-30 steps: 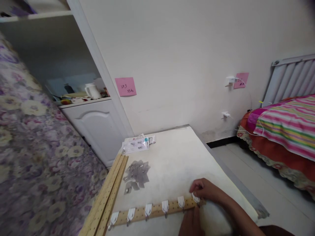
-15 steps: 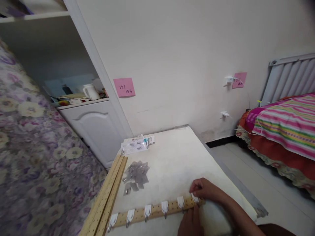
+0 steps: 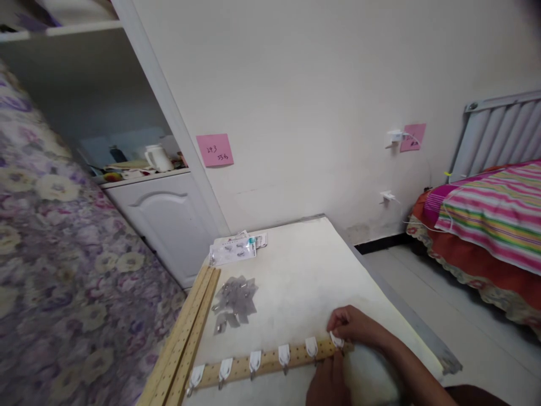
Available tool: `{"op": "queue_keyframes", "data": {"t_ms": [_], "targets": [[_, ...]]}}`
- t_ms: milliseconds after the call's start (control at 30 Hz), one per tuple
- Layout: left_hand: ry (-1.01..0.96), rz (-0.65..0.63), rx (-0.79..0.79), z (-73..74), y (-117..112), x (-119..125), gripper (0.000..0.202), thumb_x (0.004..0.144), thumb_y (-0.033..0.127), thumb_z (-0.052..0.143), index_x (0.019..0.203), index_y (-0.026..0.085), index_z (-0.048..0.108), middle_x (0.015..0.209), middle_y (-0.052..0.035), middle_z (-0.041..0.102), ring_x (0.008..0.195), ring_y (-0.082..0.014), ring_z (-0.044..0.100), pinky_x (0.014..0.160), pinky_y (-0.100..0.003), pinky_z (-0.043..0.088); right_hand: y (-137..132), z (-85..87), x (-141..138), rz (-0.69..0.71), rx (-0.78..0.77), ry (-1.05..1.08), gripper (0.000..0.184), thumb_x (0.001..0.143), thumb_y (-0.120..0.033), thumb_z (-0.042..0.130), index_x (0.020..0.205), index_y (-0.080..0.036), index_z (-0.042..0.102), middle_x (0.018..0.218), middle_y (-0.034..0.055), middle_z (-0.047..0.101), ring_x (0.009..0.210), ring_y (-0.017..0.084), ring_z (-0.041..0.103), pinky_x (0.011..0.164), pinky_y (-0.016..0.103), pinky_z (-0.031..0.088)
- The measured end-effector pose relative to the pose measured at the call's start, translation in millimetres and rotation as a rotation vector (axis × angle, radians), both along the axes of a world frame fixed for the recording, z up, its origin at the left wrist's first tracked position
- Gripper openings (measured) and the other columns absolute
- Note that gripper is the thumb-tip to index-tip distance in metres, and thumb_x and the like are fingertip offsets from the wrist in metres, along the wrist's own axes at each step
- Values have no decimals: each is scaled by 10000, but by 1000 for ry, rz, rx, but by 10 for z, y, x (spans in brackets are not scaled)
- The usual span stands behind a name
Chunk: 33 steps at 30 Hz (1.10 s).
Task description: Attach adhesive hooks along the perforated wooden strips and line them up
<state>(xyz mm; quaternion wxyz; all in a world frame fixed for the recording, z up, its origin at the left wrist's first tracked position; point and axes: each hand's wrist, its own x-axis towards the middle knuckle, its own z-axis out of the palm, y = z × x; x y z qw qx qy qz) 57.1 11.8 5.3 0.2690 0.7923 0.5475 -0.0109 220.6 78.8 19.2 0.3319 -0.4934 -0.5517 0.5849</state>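
Observation:
A pale wooden strip with rows of small holes lies across the near part of the white table, carrying several white adhesive hooks with metal ends. My right hand pinches the white hook at the strip's right end between thumb and finger. From below, my left hand reaches up with its fingers together, gripping the strip's near edge just under that hook. Its thumb is hidden. Farther left is a pile of grey translucent hooks with metal parts.
More perforated wooden strips lie along the left table edge. Packaged hooks rest at the far left corner of the table. A floral curtain and white cabinet stand left; a bed is at right.
The view has shifted very slightly. Both hands stay in the same place at the strip's right end, with no clear movement.

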Motion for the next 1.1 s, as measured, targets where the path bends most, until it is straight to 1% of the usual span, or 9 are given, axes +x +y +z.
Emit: {"op": "queue_keyframes", "data": {"t_ms": [167, 267, 400, 567, 700, 800, 967, 1100], "targets": [[23, -19, 17, -34, 9, -7, 738, 698, 92, 428, 1424, 161, 314, 1382, -105, 494, 1211, -248, 458, 1003, -332, 371, 7, -11, 0, 5, -20, -2, 171, 560, -159, 596, 720, -155, 657, 509, -71, 545, 447, 62, 430, 469, 204, 320], [27, -14, 21, -38, 23, -6, 759, 681, 92, 434, 1426, 172, 309, 1372, -96, 509, 1200, -246, 467, 991, -332, 384, 8, -13, -2, 4, -21, -7, 165, 557, -157, 598, 711, -159, 655, 504, -74, 532, 451, 61, 430, 464, 202, 311], [48, -11, -10, 23, 28, 8, 770, 681, 92, 424, 1433, 180, 288, 1369, -102, 510, 1186, -250, 482, 973, -345, 406, 3, -10, 1, -2, -6, -14, 162, 564, -147, 590, 712, -158, 654, 511, -76, 527, 452, 57, 425, 465, 201, 301], [74, -27, -33, 117, 19, 27, 729, 727, 94, 383, 1442, 156, 255, 1403, -118, 465, 1234, -257, 449, 1009, -365, 384, 2, -3, 14, 6, -9, -17, 138, 566, -144, 605, 698, -163, 643, 516, -76, 528, 464, 58, 431, 467, 198, 302], [82, -20, -35, 131, 17, 36, 700, 749, 100, 369, 1439, 159, 265, 1384, -129, 483, 1215, -267, 465, 995, -381, 398, 0, 4, 24, 23, -40, -12, 147, 565, -177, 642, 711, -162, 628, 532, -72, 548, 461, 65, 447, 462, 202, 328], [81, -19, -23, 160, 3, 45, 675, 766, 94, 343, 1435, 146, 274, 1387, -141, 479, 1221, -276, 461, 1000, -395, 395, 0, 14, 29, 23, -53, -13, 177, 544, -169, 657, 717, -157, 621, 547, -75, 553, 466, 57, 455, 466, 198, 340], [107, -7, -43, 243, -19, 64, 675, 763, 70, 340, 1432, 139, 281, 1376, -137, 492, 1215, -271, 471, 1013, -394, 390, -2, 25, 28, 24, -83, -21, 202, 522, -164, 662, 717, -158, 610, 558, -82, 548, 424, 42, 427, 430, 199, 312], [106, -16, -31, 227, -10, 65, 660, 772, 68, 347, 1425, 151, 301, 1355, -141, 509, 1200, -274, 482, 994, -401, 412, -11, 21, 15, 22, -103, -25, 210, 522, -180, 665, 722, -167, 600, 566, -87, 527, 396, 39, 404, 412, 208, 308]]}}
